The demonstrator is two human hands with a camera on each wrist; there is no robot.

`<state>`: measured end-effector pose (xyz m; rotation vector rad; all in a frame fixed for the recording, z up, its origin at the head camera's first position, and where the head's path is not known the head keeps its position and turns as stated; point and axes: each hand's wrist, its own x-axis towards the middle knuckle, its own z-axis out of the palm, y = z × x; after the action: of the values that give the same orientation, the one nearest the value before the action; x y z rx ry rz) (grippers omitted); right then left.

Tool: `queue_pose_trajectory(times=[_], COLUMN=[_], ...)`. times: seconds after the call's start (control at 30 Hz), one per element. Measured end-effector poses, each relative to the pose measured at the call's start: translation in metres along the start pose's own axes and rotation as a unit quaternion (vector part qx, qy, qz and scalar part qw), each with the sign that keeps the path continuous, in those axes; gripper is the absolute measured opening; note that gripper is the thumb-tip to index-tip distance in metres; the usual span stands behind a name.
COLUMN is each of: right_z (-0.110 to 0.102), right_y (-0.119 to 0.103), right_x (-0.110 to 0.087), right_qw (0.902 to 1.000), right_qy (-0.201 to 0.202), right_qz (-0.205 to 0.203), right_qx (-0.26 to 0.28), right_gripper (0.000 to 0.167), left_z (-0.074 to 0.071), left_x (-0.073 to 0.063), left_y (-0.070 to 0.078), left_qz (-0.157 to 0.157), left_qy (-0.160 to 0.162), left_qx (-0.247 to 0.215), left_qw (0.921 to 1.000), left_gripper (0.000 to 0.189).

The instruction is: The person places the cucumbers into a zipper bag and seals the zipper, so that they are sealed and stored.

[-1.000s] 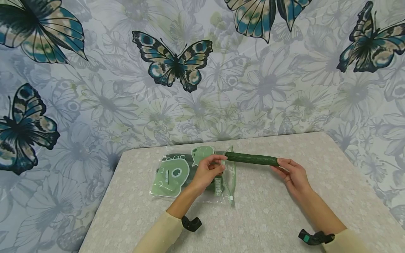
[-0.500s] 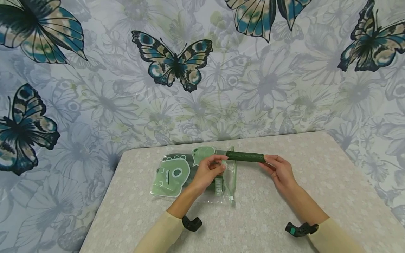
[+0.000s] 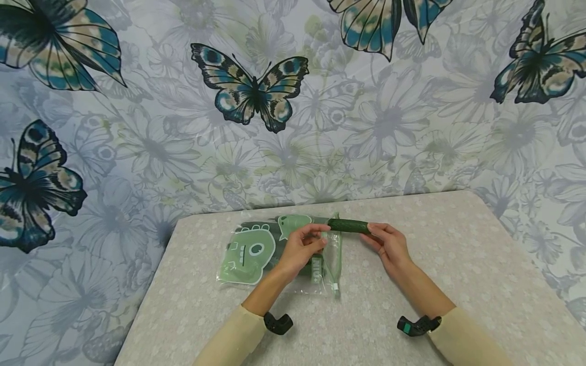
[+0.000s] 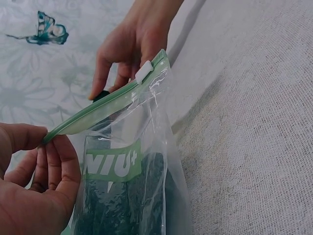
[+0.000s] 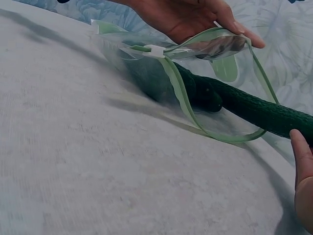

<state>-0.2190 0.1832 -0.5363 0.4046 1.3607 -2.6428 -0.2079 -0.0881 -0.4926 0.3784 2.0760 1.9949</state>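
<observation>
A dark green cucumber [image 3: 349, 225] lies partly inside a clear zip bag [image 5: 186, 100] with a green rim and white slider. My right hand [image 3: 389, 245] pinches the cucumber's outer end, just right of the bag's mouth. With thumb and fingers, my left hand [image 3: 302, 247] pinches the bag's green zip edge [image 4: 73, 120], and the mouth gapes in the right wrist view. Other cucumbers [image 5: 151, 81] show through the plastic. In the head view the bag lies flat on the table, its printed green cartoon dinosaur [image 3: 249, 254] facing up, partly covered by my left hand.
The table [image 3: 357, 325] has a pale patterned cloth and meets a wall [image 3: 293, 168] hung with butterfly-printed fabric. A black wrist camera [image 3: 277, 324] sits on the left wrist, another wrist camera [image 3: 417, 326] on the right.
My right hand has moved left, sliding the cucumber deeper into the bag, so less of it sticks out. My left hand has stayed at the bag's mouth.
</observation>
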Motion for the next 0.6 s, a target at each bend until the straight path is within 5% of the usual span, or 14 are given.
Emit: queue_pose_trajectory(times=[0.6], right_z=[0.028], right_y=[0.024], right_x=[0.015], right_qw=[1.0], right_qy=[-0.001], right_qz=[0.0], right_qx=[0.001], right_gripper=[0.008], left_z=[-0.002], left_x=[0.001], left_y=[0.0], left_qz=[0.002], left_qy=[0.0], left_qx=[-0.004], left_qw=[1.0], left_gripper=[0.036])
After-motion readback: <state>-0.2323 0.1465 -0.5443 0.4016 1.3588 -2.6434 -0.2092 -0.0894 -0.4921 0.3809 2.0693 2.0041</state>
